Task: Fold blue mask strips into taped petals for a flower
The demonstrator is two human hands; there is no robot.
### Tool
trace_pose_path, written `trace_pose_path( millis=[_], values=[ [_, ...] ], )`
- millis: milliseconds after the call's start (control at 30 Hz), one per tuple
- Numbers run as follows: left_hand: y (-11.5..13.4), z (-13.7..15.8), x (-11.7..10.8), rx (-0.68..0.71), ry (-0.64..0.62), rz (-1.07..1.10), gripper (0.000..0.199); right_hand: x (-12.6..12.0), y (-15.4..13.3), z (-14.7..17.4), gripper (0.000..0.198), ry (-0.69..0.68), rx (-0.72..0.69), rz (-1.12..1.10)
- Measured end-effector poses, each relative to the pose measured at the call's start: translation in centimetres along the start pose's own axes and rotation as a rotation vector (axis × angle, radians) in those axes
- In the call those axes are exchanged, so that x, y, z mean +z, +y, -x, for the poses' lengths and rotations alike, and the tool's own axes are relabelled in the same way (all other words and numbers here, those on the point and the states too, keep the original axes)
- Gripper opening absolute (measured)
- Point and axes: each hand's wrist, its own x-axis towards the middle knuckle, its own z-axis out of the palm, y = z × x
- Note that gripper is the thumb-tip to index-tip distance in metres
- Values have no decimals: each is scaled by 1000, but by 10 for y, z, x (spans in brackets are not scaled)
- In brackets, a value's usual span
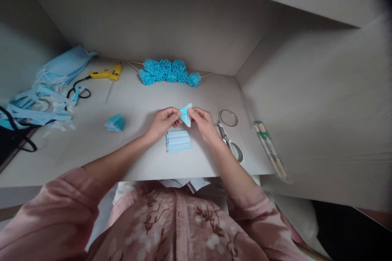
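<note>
while the left hand (163,122) and right hand (203,122) pinch a thin, folded blue triangle (185,115) between thumbs and fingers, soft pleated rectangles (178,141) lie stacked nearer the body, ruffled blue roses (165,66) beyond; the stick packet's (269,147) green print is illegible.

Plain grey walls (318,102), pale tabletop (134,100)

matt, cloth-like held piece (185,115); smooth metal ring (237,119); plastic glue gun (105,74); matt tabletop (141,100).
</note>
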Motion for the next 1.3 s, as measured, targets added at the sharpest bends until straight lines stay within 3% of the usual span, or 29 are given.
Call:
trace_pose_path(
  millis=[167, 433, 600, 800, 900, 1033, 1300],
  values=[
    [1, -1, 0, 10, 19, -12, 29, 0, 0, -1, 40, -22, -13, 27],
    [-2, -2, 0, -30, -51, 4, 32, 0, 4, -1, 34, -51, -41, 44],
    [1, -3, -4, -40, -20, 137, 30, -6, 1, 0, 23, 54, -204, 99],
    [1, -5, -6, -97, -6, 257, 26, -11, 1, 0, 28, -71, -381, 342],
    [-1, -5, -6, -91, -15, 243, 26, -10, 2, -1, 22, -84, -425, 381],
    [-1, -3, -4, -60, -13, 169, 28, -8, 2, -1, 8, -59, -375, 384],
    [1, -1, -2, 7, 7, 35, 31, -5, 7, -2, 20, -15, -258, 220]
  ],
)
